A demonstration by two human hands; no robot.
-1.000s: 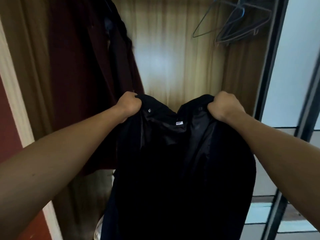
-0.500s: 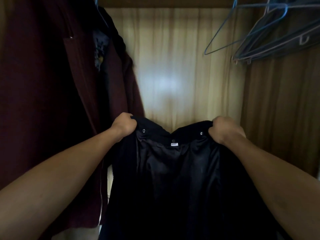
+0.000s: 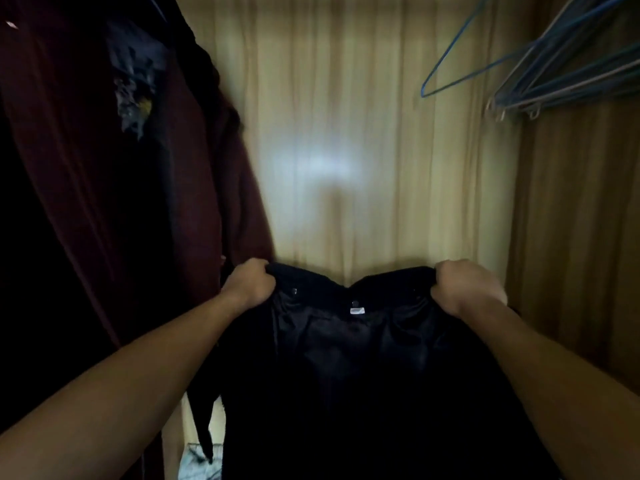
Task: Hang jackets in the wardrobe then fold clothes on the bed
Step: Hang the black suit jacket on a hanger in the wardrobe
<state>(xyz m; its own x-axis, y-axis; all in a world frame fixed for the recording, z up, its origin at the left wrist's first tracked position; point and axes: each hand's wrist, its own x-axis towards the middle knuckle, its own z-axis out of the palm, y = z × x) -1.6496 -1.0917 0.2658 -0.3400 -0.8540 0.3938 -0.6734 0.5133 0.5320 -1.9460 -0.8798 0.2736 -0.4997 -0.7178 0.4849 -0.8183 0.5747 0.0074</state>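
Two clenched fists, left hand (image 3: pixel 250 284) and right hand (image 3: pixel 468 289), grip the black jacket (image 3: pixel 353 375) at its shoulders, held open before the wardrobe back panel (image 3: pixel 346 133); keep the collar taut and level, free one hand for an empty hanger (image 3: pixel 540 74); the maroon coat (image 3: pixel 104 168) crowds the left side

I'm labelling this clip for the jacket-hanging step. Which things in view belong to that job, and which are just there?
Part of the job:
black jacket, gripped at the collar by the left hand and right hand
empty hangers, upper right
wardrobe back panel

Just there:
maroon coat, already hung at left
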